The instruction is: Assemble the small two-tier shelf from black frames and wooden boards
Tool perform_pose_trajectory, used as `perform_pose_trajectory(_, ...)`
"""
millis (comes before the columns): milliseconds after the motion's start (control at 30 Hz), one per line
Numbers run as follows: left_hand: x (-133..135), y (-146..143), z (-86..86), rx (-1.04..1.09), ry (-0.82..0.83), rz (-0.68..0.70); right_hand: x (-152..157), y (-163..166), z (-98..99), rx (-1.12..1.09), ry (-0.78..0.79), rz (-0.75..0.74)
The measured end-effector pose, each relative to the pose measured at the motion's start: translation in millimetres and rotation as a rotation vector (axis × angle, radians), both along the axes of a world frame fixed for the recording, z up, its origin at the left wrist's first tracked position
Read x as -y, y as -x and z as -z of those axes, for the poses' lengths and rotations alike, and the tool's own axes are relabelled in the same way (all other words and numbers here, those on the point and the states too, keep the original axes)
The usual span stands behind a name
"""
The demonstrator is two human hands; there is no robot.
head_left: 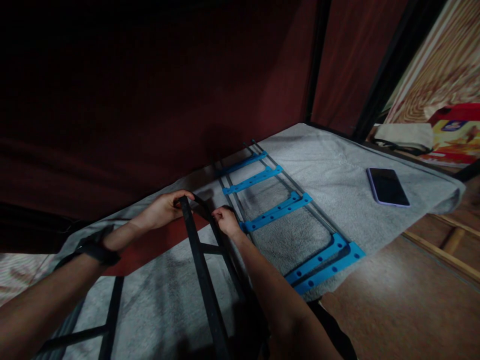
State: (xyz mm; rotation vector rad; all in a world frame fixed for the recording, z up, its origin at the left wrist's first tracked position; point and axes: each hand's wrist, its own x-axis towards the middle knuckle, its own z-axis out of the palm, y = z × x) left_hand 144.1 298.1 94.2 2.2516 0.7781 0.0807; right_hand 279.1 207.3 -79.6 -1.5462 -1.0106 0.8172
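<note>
My left hand (pixel 170 207) is wrapped round the upper end of a black ladder-like frame (pixel 204 280), which has two long bars and a crossbar. Beside the frame's other long bar is my right hand (pixel 227 221), its fingers curled into a pinch; what lies between them is hidden. Just past my right hand, a rack of blue plastic brackets (pixel 279 212) joined by thin grey rods lies on the grey cloth (pixel 337 150). Under my left hand is a flat reddish-brown panel (pixel 150 250).
Another black frame (pixel 112 315) is at the lower left. A phone (pixel 389 187) lies on the cloth at the right. A dark red upright panel (pixel 168 100) stands behind. At far right are a red and yellow package (pixel 459 132) and a wooden ladder-like piece (pixel 450 245).
</note>
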Motion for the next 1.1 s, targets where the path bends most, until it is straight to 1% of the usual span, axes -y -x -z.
perform_pose_trajectory(100,1,0,-1.7,0.008,-0.004,-0.014,3,-2,-2.1,-0.002,-0.06,-0.005)
perform_pose_trajectory(167,2,0,-2.2,0.018,-0.015,-0.014,4,-4,-5.7,0.009,-0.043,0.003)
perform_pose_trajectory(233,2,1,-2.1,0.024,-0.031,-0.011,4,-4,-10.7,0.078,0.057,-0.01)
perform_pose_trajectory(333,1,1,-1.0,0.017,-0.041,-0.007,3,-2,-17.7,0.238,0.233,-0.045)
perform_pose_trajectory(400,1,0,-0.5,0.011,-0.038,-0.002,2,-1,-20.0,0.291,0.27,-0.053)
perform_pose_trajectory(500,1,-1,-1.2,0.016,-0.034,-0.002,3,-2,-18.3,0.267,0.206,-0.084)
perform_pose_trajectory(633,4,-1,-2.8,0.033,-0.01,-0.022,2,-6,-8.9,0.097,0.067,-0.078)
perform_pose_trajectory(700,5,-1,-2.5,0.036,0.003,-0.027,1,-8,-4.1,0.012,0.033,-0.057)
perform_pose_trajectory(767,5,0,-1.7,0.042,0.012,-0.031,0,-8,-1.7,-0.013,0.03,-0.04)
perform_pose_trajectory(833,4,0,-1.1,0.053,0.017,-0.031,0,-8,-2.8,0.045,0.057,-0.04)
perform_pose_trajectory(933,3,1,-1.5,0.065,0.008,-0.038,4,-5,-9.3,0.225,0.141,-0.036)
perform_pose_trajectory(1000,4,2,-2.0,0.065,0.009,-0.039,6,0,-14.1,0.328,0.203,-0.001)
perform_pose_trajectory(1100,7,2,-2.8,0.051,0.024,-0.022,8,6,-18.5,0.382,0.265,0.055)
